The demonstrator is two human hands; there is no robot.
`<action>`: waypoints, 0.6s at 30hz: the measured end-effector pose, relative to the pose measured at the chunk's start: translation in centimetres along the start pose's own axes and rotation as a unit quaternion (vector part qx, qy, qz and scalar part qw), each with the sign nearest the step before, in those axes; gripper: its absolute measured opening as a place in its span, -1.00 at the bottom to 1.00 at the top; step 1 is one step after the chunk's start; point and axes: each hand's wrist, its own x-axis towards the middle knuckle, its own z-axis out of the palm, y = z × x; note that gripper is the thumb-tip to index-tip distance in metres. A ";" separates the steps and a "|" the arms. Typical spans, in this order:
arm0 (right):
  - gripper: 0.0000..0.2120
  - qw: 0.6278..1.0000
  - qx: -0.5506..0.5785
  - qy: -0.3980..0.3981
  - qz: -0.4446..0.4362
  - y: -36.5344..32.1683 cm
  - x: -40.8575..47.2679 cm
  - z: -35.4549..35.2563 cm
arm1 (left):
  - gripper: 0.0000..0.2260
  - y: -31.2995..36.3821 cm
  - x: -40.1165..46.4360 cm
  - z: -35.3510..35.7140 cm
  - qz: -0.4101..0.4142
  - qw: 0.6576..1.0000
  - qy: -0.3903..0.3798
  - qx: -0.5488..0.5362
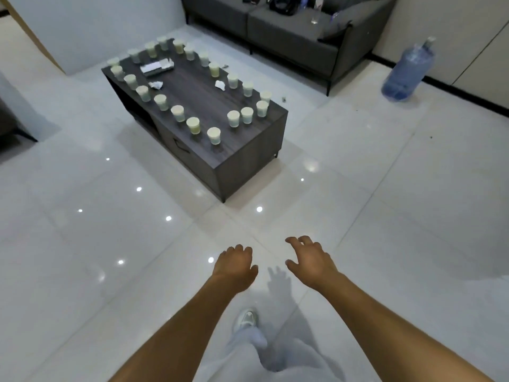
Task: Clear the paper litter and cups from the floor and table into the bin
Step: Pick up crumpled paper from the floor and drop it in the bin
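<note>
A dark wooden coffee table (pixel 242 150) stands ahead on the white tiled floor. Several pale paper cups (pixel 214 135) line its edges in a ring. On its top lie a crumpled paper (pixel 156 85), another paper scrap (pixel 220 85) and a flat white packet (pixel 157 67). A small bit of litter (pixel 283 99) lies on the floor beyond the table. My left hand (pixel 237 267) and my right hand (pixel 309 261) hang in front of me, well short of the table, fingers loosely curled, holding nothing. No bin is in view.
A grey sofa (pixel 289 31) with a bag and bottle on it stands behind the table. A large blue water jug (pixel 407 71) sits by the right wall. A dark furniture piece (pixel 11 125) is at the left edge. My shoe (pixel 246 318) is below.
</note>
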 end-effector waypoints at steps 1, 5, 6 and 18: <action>-0.49 1.000 0.008 0.009 0.004 0.3 1.2 -1.0 | -0.60 0.1 1.6 -1.2 0.007 1.000 0.005 0.012; -0.49 0.999 0.029 0.030 0.024 3.2 6.5 -5.3 | -0.61 2.2 9.2 -6.0 0.036 0.999 0.001 0.026; -0.49 0.999 0.031 0.032 0.030 4.1 7.7 -6.2 | -0.60 2.9 10.9 -6.9 0.045 0.999 -0.008 0.029; -0.47 0.996 0.014 0.038 0.075 21.5 29.3 -24.9 | -0.58 15.6 36.8 -20.4 0.053 0.999 -0.013 0.000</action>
